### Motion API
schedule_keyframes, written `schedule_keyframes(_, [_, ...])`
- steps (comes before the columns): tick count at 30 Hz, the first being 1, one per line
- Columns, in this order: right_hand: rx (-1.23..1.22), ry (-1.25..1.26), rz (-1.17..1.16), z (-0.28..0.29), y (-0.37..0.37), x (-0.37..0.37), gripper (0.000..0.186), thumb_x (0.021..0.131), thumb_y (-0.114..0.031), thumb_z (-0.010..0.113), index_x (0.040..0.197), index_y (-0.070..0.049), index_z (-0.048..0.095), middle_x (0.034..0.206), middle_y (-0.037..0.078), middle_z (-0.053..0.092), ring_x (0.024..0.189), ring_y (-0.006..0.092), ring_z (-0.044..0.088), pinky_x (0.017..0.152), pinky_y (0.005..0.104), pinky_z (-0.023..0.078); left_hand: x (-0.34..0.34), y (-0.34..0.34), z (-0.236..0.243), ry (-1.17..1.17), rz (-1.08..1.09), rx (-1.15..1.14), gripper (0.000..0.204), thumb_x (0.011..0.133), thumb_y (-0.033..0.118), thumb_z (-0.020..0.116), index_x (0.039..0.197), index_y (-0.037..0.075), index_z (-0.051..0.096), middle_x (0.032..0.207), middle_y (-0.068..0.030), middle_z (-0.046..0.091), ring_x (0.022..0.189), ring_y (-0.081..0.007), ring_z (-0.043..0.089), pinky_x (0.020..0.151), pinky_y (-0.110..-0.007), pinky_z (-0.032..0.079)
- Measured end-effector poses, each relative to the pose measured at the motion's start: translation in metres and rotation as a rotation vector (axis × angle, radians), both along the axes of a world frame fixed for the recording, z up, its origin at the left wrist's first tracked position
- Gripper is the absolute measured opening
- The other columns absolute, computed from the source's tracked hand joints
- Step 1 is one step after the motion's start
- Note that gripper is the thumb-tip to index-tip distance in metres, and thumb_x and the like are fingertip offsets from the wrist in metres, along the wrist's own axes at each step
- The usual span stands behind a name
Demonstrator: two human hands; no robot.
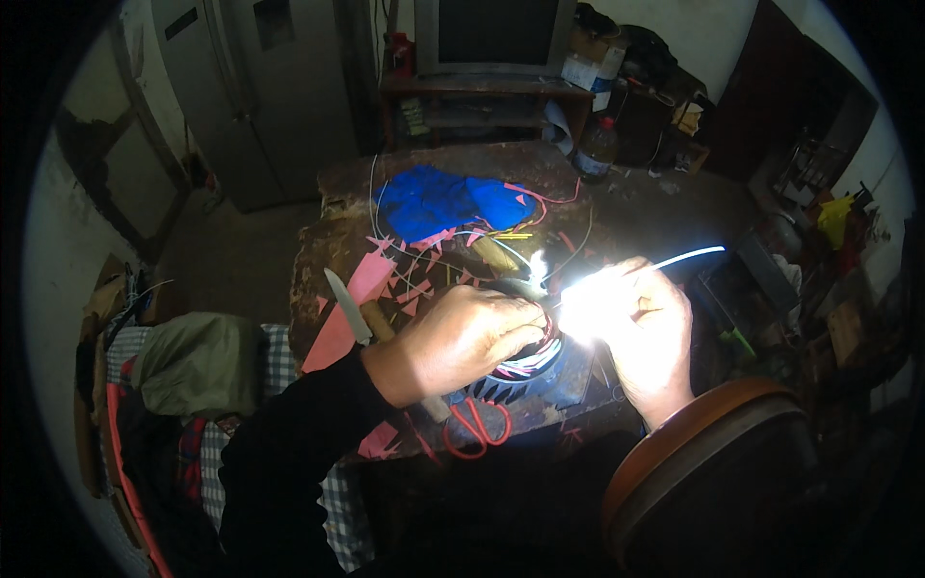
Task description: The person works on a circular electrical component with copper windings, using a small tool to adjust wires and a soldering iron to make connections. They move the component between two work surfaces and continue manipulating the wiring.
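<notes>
Both hands work over a round, dark, finned housing [496,389], which looks like a motor body, with coloured wires [535,364] coiled in its top. My left hand [461,335] is closed at the housing's upper edge, its fingertips pressed in among the wires. On the other side, my right hand [655,337] pinches a thin pale tube or wire [696,252], whose free end sticks out to the right. Strong glare washes out the right fingertips and what lies between them. Red-handled scissors [479,435] lie just in front of the housing.
On the dark table [313,260] lie a knife [345,301], a pink sheet [337,335], several pink scraps and a blue cloth [414,202]. Loose wires curve behind the hands. A checked cloth [277,352] with a green bag [198,364] is at left; a television [493,34] stands beyond.
</notes>
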State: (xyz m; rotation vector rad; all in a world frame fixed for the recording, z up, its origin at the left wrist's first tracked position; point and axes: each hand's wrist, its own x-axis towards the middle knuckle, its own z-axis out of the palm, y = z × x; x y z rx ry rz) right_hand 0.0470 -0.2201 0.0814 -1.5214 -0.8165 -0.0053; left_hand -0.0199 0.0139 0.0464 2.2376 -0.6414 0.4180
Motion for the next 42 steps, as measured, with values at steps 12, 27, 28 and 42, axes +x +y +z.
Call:
schedule_keyframes(12, [0.190, 0.151, 0.063, -0.008, -0.011, 0.001, 0.008, 0.109, 0.009, 0.066, 0.116, 0.008, 0.065, 0.105, 0.020, 0.082, 0.092, 0.0232, 0.083, 0.083, 0.0334, 0.068, -0.001, -0.002, -0.007, -0.034, 0.019, -0.065, 0.023, 0.101, 0.010, 0.081, 0.121, -0.001, 0.083, 0.115, -0.0200, 0.084, 0.102, -0.0351, 0.083, 0.089, -0.040, 0.068])
schedule_keyframes(27, [0.192, 0.142, 0.075, -0.017, -0.012, -0.003, 0.008, 0.109, 0.009, 0.064, 0.117, 0.008, 0.064, 0.107, 0.023, 0.081, 0.090, 0.0254, 0.084, 0.082, 0.0348, 0.069, -0.002, -0.005, -0.009, -0.036, 0.029, -0.067, 0.022, 0.101, 0.012, 0.082, 0.120, 0.001, 0.083, 0.114, -0.0173, 0.084, 0.098, -0.0333, 0.083, 0.087, -0.040, 0.068])
schedule_keyframes(28, [0.193, 0.144, 0.074, -0.017, -0.011, -0.004, 0.008, 0.109, 0.009, 0.064, 0.117, 0.008, 0.064, 0.106, 0.022, 0.081, 0.090, 0.0254, 0.083, 0.083, 0.0348, 0.069, -0.002, -0.005, -0.009, -0.035, 0.028, -0.061, 0.022, 0.101, 0.012, 0.082, 0.120, 0.001, 0.083, 0.114, -0.0172, 0.084, 0.098, -0.0332, 0.083, 0.087, -0.040, 0.068])
schedule_keyframes(42, [0.252, 0.194, 0.109, -0.020, -0.008, -0.004, 0.009, 0.108, 0.011, 0.064, 0.117, 0.008, 0.064, 0.107, 0.023, 0.081, 0.090, 0.0260, 0.084, 0.083, 0.0354, 0.069, -0.003, -0.002, -0.014, -0.083, 0.026, -0.051, 0.022, 0.101, 0.012, 0.082, 0.119, 0.000, 0.083, 0.114, -0.0167, 0.084, 0.098, -0.0328, 0.083, 0.086, -0.040, 0.067])
